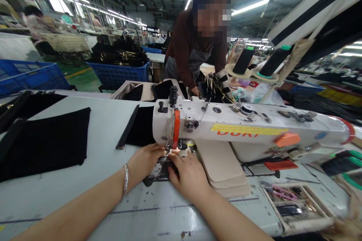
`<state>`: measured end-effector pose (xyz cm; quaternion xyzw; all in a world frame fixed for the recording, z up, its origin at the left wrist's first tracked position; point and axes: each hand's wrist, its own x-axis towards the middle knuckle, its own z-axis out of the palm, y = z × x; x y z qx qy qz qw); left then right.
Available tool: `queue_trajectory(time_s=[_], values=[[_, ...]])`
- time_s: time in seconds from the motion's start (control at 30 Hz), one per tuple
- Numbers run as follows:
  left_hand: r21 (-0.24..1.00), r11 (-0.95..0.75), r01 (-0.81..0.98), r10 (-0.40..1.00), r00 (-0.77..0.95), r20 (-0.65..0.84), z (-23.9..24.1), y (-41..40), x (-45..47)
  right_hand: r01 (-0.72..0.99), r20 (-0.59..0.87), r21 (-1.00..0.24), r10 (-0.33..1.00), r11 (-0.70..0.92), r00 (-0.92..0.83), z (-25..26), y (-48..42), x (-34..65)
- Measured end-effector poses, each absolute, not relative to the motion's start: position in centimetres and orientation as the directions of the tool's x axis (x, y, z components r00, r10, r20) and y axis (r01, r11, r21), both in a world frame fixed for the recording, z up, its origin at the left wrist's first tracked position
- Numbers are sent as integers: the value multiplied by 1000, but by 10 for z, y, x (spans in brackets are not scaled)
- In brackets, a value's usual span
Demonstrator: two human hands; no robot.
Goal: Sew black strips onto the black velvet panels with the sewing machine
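Both hands meet at the needle of a white sewing machine (pixel 198 120). My left hand (pixel 148 160), with a silver bracelet at its wrist, has its fingers closed together beside the presser foot. From the right, my right hand (pixel 189 173) curls its fingers by the needle, its thumb lower over the metal needle plate (pixel 158 171). Whatever the fingertips hold there is too small and covered to name. Behind my left fingers lies a black fabric piece (pixel 141 128) with a stiff dark edge, partly hidden by the machine head. Stacked beige panels (pixel 223 165) lie beside my right hand, under the machine arm.
More black fabric (pixel 53 139) lies left on the table (pixel 113 180). A tray of small tools and metal parts (pixel 296 207) sits at right. Thread cones (pixel 244 60) stand behind the machine. Across the table, a person (pixel 186 41) leans over a pile; blue baskets (pixel 118 77) stand beyond.
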<state>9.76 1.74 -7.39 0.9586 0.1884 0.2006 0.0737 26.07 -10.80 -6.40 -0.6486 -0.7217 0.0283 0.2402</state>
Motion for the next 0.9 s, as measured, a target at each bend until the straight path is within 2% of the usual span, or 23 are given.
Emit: queue_trajectory(time_s=[0.37, 0.7, 0.9], values=[[229, -920, 319, 385, 850, 360, -73, 17, 97, 921, 317, -358, 948, 152, -34, -66, -110, 260], [185, -938, 293, 340, 878, 337, -64, 21, 95, 921, 347, -355, 937, 160, -29, -70, -113, 258], [-11, -938, 346, 335, 916, 223, -67, 40, 93, 923, 361, -360, 932, 134, 6, -71, -114, 258]])
